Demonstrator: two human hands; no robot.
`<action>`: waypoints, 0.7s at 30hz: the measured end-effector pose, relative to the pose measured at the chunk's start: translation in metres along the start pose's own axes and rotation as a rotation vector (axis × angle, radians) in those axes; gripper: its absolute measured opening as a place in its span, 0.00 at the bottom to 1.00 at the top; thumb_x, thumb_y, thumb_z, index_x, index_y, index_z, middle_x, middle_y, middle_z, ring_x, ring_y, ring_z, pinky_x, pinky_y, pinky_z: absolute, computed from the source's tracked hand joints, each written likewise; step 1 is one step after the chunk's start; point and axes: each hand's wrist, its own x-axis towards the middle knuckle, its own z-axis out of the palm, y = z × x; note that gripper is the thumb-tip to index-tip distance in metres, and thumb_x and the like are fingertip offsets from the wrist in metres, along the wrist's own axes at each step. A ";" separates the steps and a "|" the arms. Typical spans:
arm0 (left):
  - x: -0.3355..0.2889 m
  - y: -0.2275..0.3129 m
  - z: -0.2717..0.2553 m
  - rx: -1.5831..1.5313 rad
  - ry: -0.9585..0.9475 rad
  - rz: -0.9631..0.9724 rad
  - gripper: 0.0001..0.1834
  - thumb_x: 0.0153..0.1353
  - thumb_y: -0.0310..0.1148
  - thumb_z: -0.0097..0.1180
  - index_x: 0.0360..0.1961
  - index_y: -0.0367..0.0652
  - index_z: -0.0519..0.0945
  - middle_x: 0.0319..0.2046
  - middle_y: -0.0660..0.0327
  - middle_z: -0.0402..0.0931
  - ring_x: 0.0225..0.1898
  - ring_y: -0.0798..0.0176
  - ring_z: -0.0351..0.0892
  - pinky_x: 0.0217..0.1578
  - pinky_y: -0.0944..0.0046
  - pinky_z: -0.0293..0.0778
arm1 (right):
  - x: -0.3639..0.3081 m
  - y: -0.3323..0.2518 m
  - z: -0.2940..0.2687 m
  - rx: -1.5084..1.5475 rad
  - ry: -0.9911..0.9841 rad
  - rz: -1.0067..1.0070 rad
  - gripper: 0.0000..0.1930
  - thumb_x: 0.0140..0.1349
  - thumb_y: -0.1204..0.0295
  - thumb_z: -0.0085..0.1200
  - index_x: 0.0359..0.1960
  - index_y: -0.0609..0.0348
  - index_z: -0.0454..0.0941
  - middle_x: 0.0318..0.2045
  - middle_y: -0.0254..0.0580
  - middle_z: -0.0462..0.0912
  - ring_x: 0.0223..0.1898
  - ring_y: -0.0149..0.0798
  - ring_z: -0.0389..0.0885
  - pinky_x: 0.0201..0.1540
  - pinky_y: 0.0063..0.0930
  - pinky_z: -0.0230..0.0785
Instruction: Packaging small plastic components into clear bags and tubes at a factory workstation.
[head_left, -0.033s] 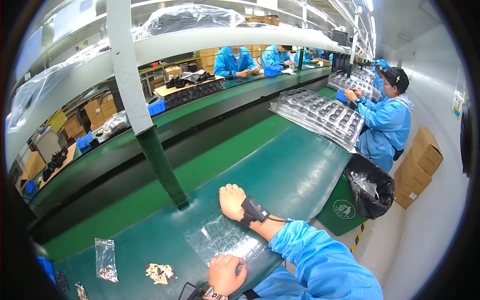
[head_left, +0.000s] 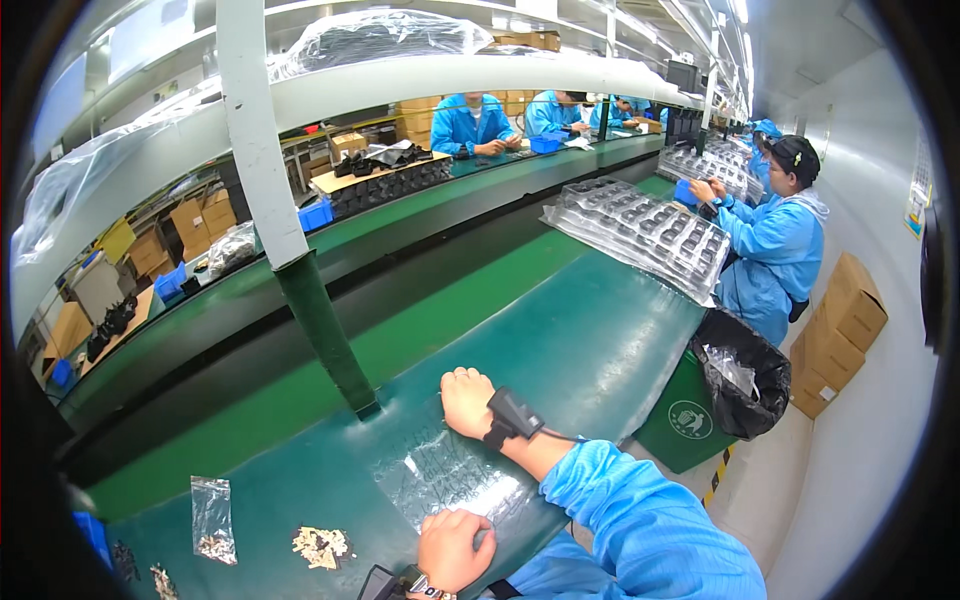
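My right hand [head_left: 467, 402] rests on the green bench top, its fingers curled under in a loose fist and a black device strapped at the wrist. Closer to me, my left hand [head_left: 455, 550] lies at the near edge of a clear plastic sheet or flat bag [head_left: 440, 480]. Its fingers are bent down and the thumb stands apart; nothing shows in either hand. To the left is a pile of small cream-coloured pieces [head_left: 320, 547] with dark bits at its edge. Beyond that pile lies a clear zip bag [head_left: 212, 520] with similar small pieces at its bottom.
A green post [head_left: 325, 335] rises at the bench's far edge. Clear trays of black parts [head_left: 645, 230] are stacked farther right, by a person in blue [head_left: 775, 245]. A green bin [head_left: 675, 420] with a black liner stands beside the bench. Cartons [head_left: 835, 320] line the wall.
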 end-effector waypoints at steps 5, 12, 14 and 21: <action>-0.002 0.007 -0.004 -0.007 -0.093 -0.059 0.08 0.46 0.34 0.58 0.28 0.44 0.78 0.31 0.54 0.75 0.36 0.51 0.73 0.38 0.53 0.66 | 0.019 0.011 -0.003 0.084 -0.260 0.064 0.11 0.56 0.67 0.55 0.33 0.64 0.76 0.35 0.52 0.79 0.42 0.51 0.78 0.42 0.45 0.70; 0.000 0.010 0.003 -0.037 0.054 -0.017 0.05 0.46 0.31 0.54 0.22 0.41 0.74 0.25 0.52 0.71 0.30 0.46 0.70 0.33 0.51 0.65 | 0.018 0.012 -0.004 0.090 -0.232 0.013 0.09 0.58 0.67 0.52 0.31 0.62 0.77 0.34 0.50 0.80 0.40 0.50 0.78 0.43 0.43 0.68; 0.000 0.010 0.004 -0.053 0.048 -0.017 0.05 0.46 0.31 0.54 0.22 0.41 0.75 0.25 0.52 0.71 0.31 0.46 0.71 0.33 0.52 0.65 | 0.013 0.014 -0.006 0.069 -0.176 -0.025 0.09 0.58 0.68 0.52 0.31 0.62 0.77 0.34 0.50 0.79 0.40 0.50 0.77 0.43 0.42 0.68; -0.001 0.008 0.000 -0.050 0.034 -0.028 0.06 0.46 0.31 0.55 0.23 0.41 0.75 0.26 0.52 0.72 0.32 0.46 0.71 0.34 0.51 0.66 | 0.006 0.003 -0.016 0.211 -0.097 -0.149 0.05 0.57 0.75 0.46 0.31 0.64 0.72 0.31 0.52 0.77 0.37 0.51 0.77 0.42 0.42 0.70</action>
